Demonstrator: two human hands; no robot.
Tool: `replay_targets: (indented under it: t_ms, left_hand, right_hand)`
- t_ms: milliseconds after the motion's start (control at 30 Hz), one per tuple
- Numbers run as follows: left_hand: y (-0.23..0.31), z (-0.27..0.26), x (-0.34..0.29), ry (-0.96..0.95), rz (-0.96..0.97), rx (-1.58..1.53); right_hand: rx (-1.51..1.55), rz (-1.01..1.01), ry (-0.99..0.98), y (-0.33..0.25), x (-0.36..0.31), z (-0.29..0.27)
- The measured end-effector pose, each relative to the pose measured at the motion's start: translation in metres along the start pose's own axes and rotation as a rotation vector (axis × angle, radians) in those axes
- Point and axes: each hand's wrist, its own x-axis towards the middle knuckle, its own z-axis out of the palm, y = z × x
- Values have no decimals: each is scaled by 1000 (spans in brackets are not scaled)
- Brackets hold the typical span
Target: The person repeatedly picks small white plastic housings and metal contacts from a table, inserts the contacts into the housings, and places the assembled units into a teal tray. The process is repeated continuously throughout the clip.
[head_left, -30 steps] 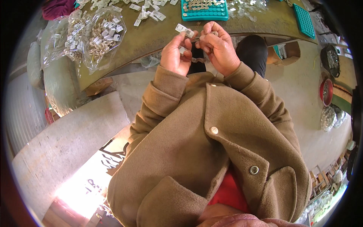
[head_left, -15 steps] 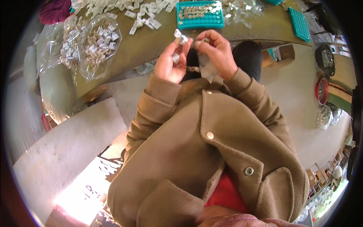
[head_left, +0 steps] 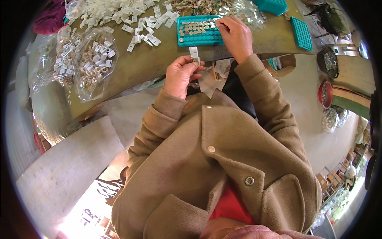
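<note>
White plastic piece (head_left: 193, 51): stands upright in left hand (head_left: 180, 77), pinched between thumb and fingers, just on the near side of teal tray (head_left: 205, 40)
right hand (head_left: 237, 39): thumb and forefinger pressed together at tray's right side, can't tell if anything's between
teal tray: on table (head_left: 131, 67), silver discs (head_left: 197, 28) in rows
left of tray: loose white pieces (head_left: 119, 16), heaped

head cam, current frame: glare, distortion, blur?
All in the head view: fisheye bowing the worktable's near edge, black corners; glare washing out a patch at lower left; highlights on a clear plastic bag at upper left; left hand and right hand fairly sharp, no obvious motion blur.
</note>
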Motion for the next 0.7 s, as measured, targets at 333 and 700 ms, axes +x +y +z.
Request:
replay_targets:
  t_ms: [333,700]
  left_hand:
    - [2,-6,9,-65,-76,-13]
    - [19,-12,17,-61,-88,-122]
  right_hand:
    - [-274,-279,-78,0,1,7]
    - [-10,-115,-227,-16,-2,14]
